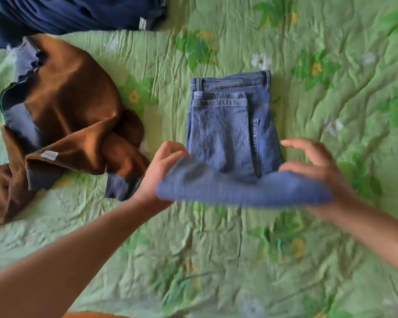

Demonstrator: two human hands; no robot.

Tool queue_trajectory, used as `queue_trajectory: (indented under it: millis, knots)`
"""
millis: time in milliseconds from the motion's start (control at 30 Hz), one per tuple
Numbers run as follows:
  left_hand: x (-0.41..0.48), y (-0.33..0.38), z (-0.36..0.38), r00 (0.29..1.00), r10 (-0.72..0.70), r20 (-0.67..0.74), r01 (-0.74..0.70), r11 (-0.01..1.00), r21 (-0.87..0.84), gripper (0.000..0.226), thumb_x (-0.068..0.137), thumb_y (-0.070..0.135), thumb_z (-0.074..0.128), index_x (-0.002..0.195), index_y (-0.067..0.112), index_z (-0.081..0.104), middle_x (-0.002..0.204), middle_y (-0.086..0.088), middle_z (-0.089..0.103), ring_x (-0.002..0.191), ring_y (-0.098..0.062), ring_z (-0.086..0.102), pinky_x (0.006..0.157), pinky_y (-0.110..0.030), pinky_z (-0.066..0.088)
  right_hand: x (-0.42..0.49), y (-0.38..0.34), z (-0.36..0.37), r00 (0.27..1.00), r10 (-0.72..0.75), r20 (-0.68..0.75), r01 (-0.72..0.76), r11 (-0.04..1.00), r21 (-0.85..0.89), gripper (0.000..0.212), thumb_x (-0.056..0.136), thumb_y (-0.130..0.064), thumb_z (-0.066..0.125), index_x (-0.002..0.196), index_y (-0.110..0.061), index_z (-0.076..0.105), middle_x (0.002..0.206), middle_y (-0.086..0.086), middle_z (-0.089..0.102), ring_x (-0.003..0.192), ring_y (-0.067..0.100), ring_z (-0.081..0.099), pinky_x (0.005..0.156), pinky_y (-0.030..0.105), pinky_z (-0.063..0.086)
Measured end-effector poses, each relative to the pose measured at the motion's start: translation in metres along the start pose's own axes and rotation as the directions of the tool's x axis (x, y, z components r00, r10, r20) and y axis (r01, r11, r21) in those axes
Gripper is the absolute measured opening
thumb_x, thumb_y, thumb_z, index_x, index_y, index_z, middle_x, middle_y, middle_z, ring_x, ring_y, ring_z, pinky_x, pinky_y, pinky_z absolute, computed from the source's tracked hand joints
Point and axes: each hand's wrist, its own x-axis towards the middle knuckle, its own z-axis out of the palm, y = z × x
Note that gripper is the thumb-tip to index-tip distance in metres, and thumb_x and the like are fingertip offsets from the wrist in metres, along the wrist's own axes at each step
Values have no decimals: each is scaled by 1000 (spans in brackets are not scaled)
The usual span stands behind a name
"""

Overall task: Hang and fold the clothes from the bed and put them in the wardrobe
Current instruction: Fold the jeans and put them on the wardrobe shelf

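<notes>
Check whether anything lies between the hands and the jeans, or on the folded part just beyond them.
Nothing visible does. The left hand and right hand both hold the raised near end of the jeans; the folded part beyond is bare. The brown sweatshirt lies apart to the left on the bedspread.

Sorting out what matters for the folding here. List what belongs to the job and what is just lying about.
In the job: jeans, lifted end gripped by left hand, right hand at its other side; brown sweatshirt and navy garment, waiting.
Lying about: green floral bedspread; unidentifiable orange thing at bottom edge.
</notes>
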Motion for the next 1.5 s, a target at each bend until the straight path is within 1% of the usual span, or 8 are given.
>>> queue_trajectory:
  millis: [100,167,367,633,867,1033,1167,1500]
  knots:
    - [55,7,-7,992,-124,26,126,966,-226,12,92,28,69,101,20,70,102,-2,75,91,-4,65,83,-29,53,70,7,-11,895,433,108,-435,792,429,16,86,-26,74,74,-16,69,69,-10,73,68,1,66,64,16,47]
    - [86,12,-7,946,-301,118,322,842,-433,19,96,31,65,108,17,70,110,-7,75,99,-16,68,82,-33,55,105,27,-3,785,559,267,-580,513,633,4,88,-16,72,85,-13,71,79,-5,78,68,4,71,68,22,56]
    - [103,-3,4,831,-490,262,550,659,-513,29,98,30,62,123,15,65,118,-7,72,101,-17,71,73,-31,60,125,60,30,540,668,512,-817,269,511,39,79,-29,82,103,-2,67,93,15,77,89,34,75,90,48,57]
    - [81,-9,15,837,-500,222,540,686,-487,22,101,30,59,118,18,64,110,-3,75,100,-18,71,75,-36,57,83,67,51,636,708,307,-766,528,367,44,82,-50,78,90,-8,71,86,5,77,86,27,73,82,45,57]
    - [72,-6,33,900,-420,-118,413,907,-77,23,99,34,58,94,12,49,79,-13,66,74,-26,60,67,-42,45,73,45,57,762,646,37,-639,741,206,42,92,-44,67,82,-6,53,71,12,61,70,35,59,62,39,43]
    - [83,17,28,940,-60,-335,198,897,394,71,95,32,58,156,24,22,148,-15,33,137,-32,33,112,-47,31,97,29,51,915,279,-292,-319,943,-98,47,91,-32,60,131,-9,51,118,20,56,108,41,54,91,47,44]
    - [121,19,34,974,209,-83,-82,673,735,71,98,51,41,160,26,17,168,-11,-5,155,-29,-7,121,-52,10,143,13,66,982,149,-119,-181,923,-340,70,95,-51,50,156,-22,31,163,18,20,150,42,17,114,66,22]
    - [168,-20,48,997,14,72,-64,645,762,80,95,62,32,160,32,-5,166,-11,-16,154,-31,-8,124,-50,9,193,47,92,931,291,222,-171,882,-439,81,89,-80,17,153,-46,-17,166,3,-24,151,29,-27,119,65,4]
